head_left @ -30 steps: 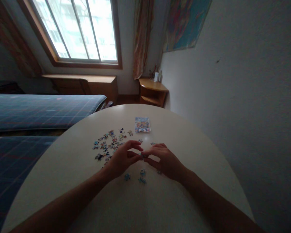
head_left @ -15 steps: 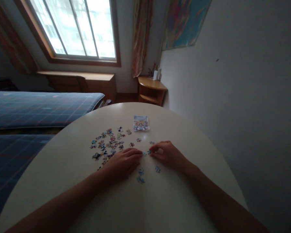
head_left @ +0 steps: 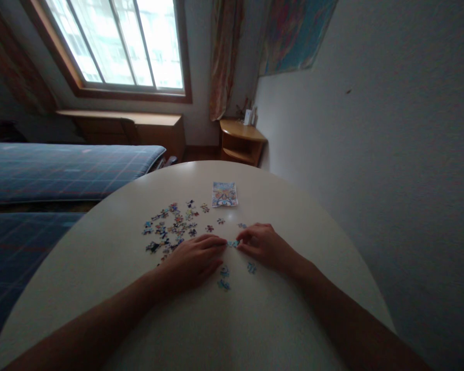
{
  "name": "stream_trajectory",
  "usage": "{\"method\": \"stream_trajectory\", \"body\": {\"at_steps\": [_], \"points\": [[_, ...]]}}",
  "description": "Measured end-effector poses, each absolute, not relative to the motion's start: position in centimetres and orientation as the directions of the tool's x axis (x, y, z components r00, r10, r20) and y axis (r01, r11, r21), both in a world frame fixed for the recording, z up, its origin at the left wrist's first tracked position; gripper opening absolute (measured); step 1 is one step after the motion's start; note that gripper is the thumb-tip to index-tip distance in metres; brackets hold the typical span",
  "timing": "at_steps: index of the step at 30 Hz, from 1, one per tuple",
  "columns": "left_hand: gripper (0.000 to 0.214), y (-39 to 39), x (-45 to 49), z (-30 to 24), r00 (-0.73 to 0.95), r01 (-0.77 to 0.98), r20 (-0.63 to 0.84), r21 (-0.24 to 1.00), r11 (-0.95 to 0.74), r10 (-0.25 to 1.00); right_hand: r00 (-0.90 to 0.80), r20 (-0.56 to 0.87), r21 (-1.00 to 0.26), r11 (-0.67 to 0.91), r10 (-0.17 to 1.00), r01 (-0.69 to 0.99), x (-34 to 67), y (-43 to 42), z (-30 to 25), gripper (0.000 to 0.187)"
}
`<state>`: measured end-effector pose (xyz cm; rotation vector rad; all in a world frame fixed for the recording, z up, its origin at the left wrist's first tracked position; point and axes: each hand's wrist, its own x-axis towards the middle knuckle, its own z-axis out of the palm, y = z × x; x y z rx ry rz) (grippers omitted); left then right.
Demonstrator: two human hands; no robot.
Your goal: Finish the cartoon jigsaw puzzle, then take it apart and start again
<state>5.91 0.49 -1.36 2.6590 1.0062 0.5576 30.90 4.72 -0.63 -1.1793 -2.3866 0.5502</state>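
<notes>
Over the pale table, my left hand lies palm down with its fingers stretched out, the thumb apart. Its fingertips touch the left end of a small light-blue puzzle piece. My right hand pinches another bluish puzzle piece between thumb and forefinger, right up against the first; whether the two interlock I cannot tell. Nearer me lie blue puzzle pieces and a single blue piece. A pale piece rests just beyond my right fingers. Loose mixed pieces are scattered past my left hand, which hides some.
A square printed picture sheet lies toward the far side of the round white table. Beds with blue plaid covers stand to the left. A wooden corner shelf is behind the table, and a white wall runs along the right.
My right hand has moved slightly left, bringing its puzzle piece up against the one at my left fingertips. The gap between them has closed. The view has tilted a little.
</notes>
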Motion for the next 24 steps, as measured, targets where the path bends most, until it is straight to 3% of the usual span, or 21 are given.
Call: {"method": "stream_trajectory", "body": {"at_steps": [10,24], "points": [[0.031,0.53,5.94,-1.23,0.695,0.57,0.285,0.342,-0.747,0.66,-0.569,0.238,-0.527,0.596,0.787,0.605,30.89,4.83,-0.83,0.011],[0.033,0.53,5.93,-1.19,0.695,0.588,0.253,0.34,-0.734,0.673,-0.574,0.215,-0.438,0.603,0.79,0.667,30.46,4.23,-0.43,0.014]]}}
